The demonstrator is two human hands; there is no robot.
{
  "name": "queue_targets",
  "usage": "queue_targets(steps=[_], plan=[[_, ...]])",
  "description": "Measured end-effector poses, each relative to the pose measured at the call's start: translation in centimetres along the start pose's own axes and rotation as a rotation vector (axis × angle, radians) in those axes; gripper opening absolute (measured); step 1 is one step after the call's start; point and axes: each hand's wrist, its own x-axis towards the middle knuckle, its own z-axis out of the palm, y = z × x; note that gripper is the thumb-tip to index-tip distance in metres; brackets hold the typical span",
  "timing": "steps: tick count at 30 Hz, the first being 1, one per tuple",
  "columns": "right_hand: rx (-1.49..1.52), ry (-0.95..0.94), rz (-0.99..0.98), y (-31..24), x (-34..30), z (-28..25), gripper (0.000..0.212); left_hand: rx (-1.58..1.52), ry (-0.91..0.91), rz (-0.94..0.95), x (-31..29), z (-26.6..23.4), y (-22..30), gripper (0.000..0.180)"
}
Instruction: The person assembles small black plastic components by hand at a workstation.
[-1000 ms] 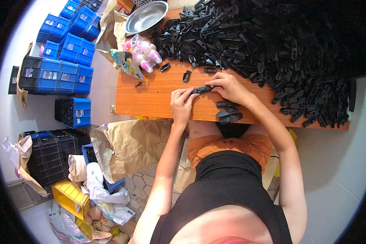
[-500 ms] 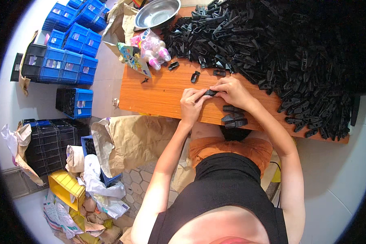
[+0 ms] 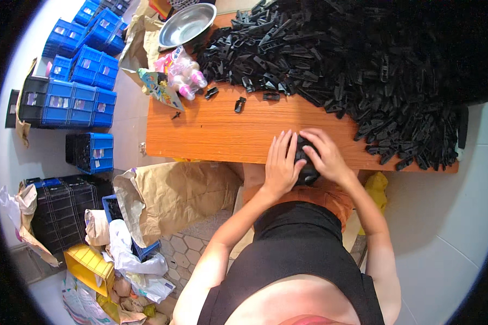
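Observation:
At the table's front edge, a small cluster of black plastic parts (image 3: pixel 307 172) sits between my two hands. My left hand (image 3: pixel 280 165) lies along the cluster's left side, fingers long and close together, thumb against the parts. From the right, my right hand (image 3: pixel 327 158) curls over the cluster, its fingertips on the top. The hands cover much of it, so single pieces are hard to make out. Farther off on the wood lie a loose black part (image 3: pixel 239 104), another black piece (image 3: pixel 271 97) and a third black piece (image 3: pixel 211 92).
A large heap of black parts (image 3: pixel 331 70) fills the table's back and right. At the back left are a metal bowl (image 3: pixel 187 26) and a bag of pink-capped bottles (image 3: pixel 185 76). Brown paper (image 3: pixel 179 189) hangs before the wooden table (image 3: pixel 200 138). Blue crates (image 3: pixel 81 100) stand left.
Both hands have come back from a single pinched black part to the cluster at the front edge, and now close around it. The whole view has shifted slightly.

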Motion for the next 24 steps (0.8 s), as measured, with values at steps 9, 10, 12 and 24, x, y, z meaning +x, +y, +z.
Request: queue_targets(steps=[9, 10, 12, 24], plan=[[0.072, 0.078, 0.007, -0.4, -4.6, 0.2, 0.021, -0.134, 0.007, 0.137, -4.6, 0.3, -0.4, 0.050], [0.026, 0.149, -0.018, -0.7, -3.4, -0.8, 0.022, -0.135, 0.006, 0.145, -3.9, 0.0, -0.8, 0.050], [-0.110, 0.300, -0.095, -0.8, 0.9, -3.3, 0.025, -0.083, 0.127, 0.092, -1.0, -0.9, -1.8, 0.051], [-0.856, 0.253, 0.054, 3.4, 13.1, -2.9, 0.062, 0.407, 0.147, -0.396, 11.5, -1.2, -10.8, 0.091]])
